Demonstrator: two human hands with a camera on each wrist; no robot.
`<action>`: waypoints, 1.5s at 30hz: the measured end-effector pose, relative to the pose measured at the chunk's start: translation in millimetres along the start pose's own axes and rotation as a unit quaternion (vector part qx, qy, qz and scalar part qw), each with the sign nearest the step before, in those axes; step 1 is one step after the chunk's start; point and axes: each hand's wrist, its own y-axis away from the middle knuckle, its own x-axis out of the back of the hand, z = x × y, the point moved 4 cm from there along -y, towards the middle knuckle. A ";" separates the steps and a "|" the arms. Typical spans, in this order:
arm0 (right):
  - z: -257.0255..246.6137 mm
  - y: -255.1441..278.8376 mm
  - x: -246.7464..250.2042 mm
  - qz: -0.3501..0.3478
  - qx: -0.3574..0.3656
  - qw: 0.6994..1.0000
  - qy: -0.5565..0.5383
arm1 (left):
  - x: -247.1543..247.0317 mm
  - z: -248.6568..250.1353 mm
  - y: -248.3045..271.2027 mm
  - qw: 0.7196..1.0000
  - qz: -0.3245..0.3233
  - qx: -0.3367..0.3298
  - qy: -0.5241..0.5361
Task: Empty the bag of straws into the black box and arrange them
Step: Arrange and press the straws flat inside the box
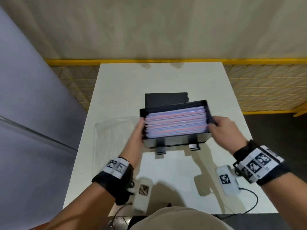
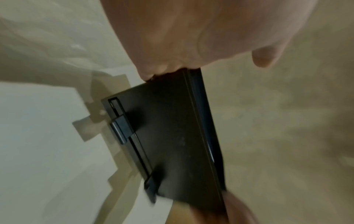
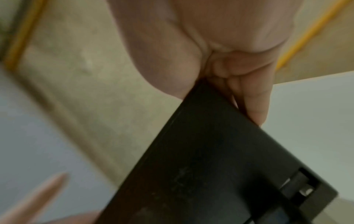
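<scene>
gripping black box (image 1: 176, 142) of straws (image 1: 176, 123): left hand (image 1: 138, 130), right hand (image 1: 221, 126).

White table (image 1: 166, 77); clear bag (image 1: 114, 130)

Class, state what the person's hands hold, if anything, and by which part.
Both hands grip the black box of straws: left hand at its left end, right hand at its right end.

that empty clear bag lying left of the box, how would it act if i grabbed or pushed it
The clear bag lies flat and wrinkled on the table, so it would likely be floppy and crumple in a grip. It looks thin and empty, so probably very light. A push would more likely bunch or slide it than roll it.
</scene>
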 end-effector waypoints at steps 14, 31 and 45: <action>10.6 -2.7 -3.0 -0.037 -0.017 0.999 -0.031 | -2.2 32.1 -15.0 0.998 -0.052 -0.017 -0.042; 3.0 -15.1 -22.9 0.017 0.059 0.998 0.024 | 29.3 1.9 -21.4 0.990 0.014 -0.058 -0.124; 2.7 -55.6 -30.1 0.020 0.020 0.998 0.051 | 34.2 23.0 -75.3 0.957 -0.028 -0.068 -0.279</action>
